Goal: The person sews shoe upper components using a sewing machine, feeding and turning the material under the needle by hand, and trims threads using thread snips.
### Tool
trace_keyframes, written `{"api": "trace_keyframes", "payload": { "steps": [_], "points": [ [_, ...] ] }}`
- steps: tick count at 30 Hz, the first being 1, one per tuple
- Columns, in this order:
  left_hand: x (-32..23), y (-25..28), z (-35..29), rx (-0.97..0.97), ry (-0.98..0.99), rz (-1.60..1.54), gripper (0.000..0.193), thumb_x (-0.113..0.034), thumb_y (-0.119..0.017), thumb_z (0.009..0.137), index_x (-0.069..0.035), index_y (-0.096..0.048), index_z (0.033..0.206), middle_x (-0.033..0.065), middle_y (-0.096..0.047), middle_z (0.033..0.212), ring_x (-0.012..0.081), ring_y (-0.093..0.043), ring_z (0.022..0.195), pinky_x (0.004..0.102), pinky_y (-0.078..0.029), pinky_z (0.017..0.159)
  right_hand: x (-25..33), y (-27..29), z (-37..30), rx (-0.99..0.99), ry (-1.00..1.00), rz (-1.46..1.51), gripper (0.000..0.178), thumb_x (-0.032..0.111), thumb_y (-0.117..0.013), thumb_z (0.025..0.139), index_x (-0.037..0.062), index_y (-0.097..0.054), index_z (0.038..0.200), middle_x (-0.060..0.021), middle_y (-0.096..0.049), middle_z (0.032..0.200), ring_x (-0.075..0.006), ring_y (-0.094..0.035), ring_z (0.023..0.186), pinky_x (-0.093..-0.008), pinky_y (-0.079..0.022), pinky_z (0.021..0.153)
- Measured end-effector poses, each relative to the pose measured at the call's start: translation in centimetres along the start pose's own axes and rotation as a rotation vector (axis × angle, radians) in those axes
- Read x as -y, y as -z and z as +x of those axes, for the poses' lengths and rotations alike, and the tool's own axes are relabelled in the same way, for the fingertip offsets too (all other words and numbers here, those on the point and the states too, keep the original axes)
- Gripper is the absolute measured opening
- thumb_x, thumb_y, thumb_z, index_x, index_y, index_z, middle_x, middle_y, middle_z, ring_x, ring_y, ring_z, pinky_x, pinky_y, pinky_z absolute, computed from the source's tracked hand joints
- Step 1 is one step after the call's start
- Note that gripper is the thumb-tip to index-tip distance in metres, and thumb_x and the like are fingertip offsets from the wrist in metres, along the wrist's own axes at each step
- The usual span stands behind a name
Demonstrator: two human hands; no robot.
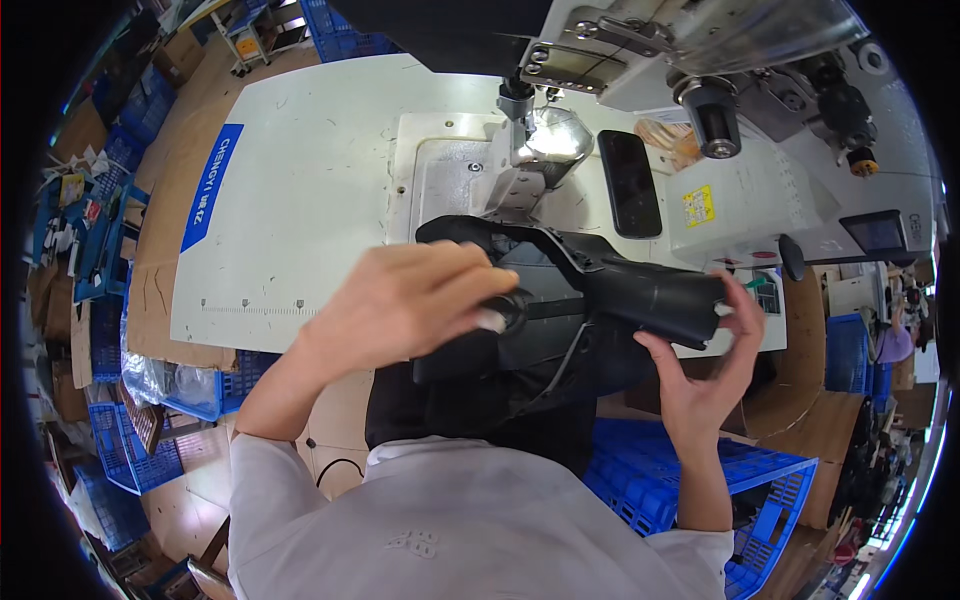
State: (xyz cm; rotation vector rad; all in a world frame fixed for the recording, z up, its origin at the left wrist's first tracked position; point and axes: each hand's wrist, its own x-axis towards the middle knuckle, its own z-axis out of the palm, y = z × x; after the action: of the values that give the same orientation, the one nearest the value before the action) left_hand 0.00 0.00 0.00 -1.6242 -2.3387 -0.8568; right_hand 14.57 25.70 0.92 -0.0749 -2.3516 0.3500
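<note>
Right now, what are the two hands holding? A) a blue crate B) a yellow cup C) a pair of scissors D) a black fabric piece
D: the left hand and the right hand both grip a black fabric piece in front of the sewing machine; the blue crate sits untouched below.

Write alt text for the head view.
Both hands hold a black fabric piece in front of a white sewing machine: left hand grips its left part, right hand its right end. A dark phone lies on the machine bed.
</note>
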Motion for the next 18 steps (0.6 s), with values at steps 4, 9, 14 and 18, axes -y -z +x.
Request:
{"api": "trace_keyframes", "payload": {
  "steps": [4, 9, 14, 18],
  "points": [
    [-1.7, -1.6, 1.8, 0.032, -0.239, 0.165, 0.035, -0.019, -0.070, 0.072, -0.003, -0.063, 0.102, 0.0042, -0.058, 0.088, 0.0154, -0.057, 0.070, 0.0268, -0.045, 0.057, -0.5, -0.9, -1.1, 0.039, -0.140, 0.382, 0.071, -0.001, -0.082, 0.064, 0.0007, -0.045, 0.125, -0.0130, -0.049, 0.120, -0.0171, -0.057, 0.087, -0.0287, -0.045, 0.078],
    [-2.4, -3.2, 4.1, -0.031, -0.441, 0.056, 0.030, -0.016, -0.070, 0.070, -0.001, -0.063, 0.096, 0.0027, -0.054, 0.077, 0.0151, -0.051, 0.061, 0.0289, -0.040, 0.050, 0.5, -0.4, -1.3, -0.036, -0.153, 0.438, 0.073, -0.003, -0.080, 0.067, 0.0004, -0.044, 0.130, -0.0156, -0.046, 0.120, -0.0172, -0.059, 0.078, -0.0259, -0.051, 0.067],
    [-0.2, -1.2, 2.6, -0.049, 0.105, -0.309, 0.026, 0.003, -0.067, 0.071, -0.001, -0.065, 0.096, 0.0086, -0.066, 0.090, 0.0201, -0.065, 0.077, 0.0284, -0.050, 0.064, -0.9, 6.6, -2.0, -0.208, -0.162, 0.308, 0.045, -0.002, -0.079, 0.069, 0.0000, -0.063, 0.111, -0.0138, -0.057, 0.106, -0.0170, -0.059, 0.082, -0.0242, -0.049, 0.072],
    [5.4, 0.5, -1.2, -0.120, 0.526, -0.004, 0.025, 0.007, -0.052, 0.079, 0.002, -0.063, 0.102, 0.0137, -0.064, 0.091, 0.0195, -0.061, 0.079, 0.0289, -0.047, 0.072, -2.9, 17.7, -3.6, -0.709, -0.385, -0.105, 0.030, -0.001, -0.073, 0.077, -0.0029, -0.064, 0.106, -0.0087, -0.064, 0.102, -0.0142, -0.060, 0.087, -0.0248, -0.048, 0.080]
  ]
}}
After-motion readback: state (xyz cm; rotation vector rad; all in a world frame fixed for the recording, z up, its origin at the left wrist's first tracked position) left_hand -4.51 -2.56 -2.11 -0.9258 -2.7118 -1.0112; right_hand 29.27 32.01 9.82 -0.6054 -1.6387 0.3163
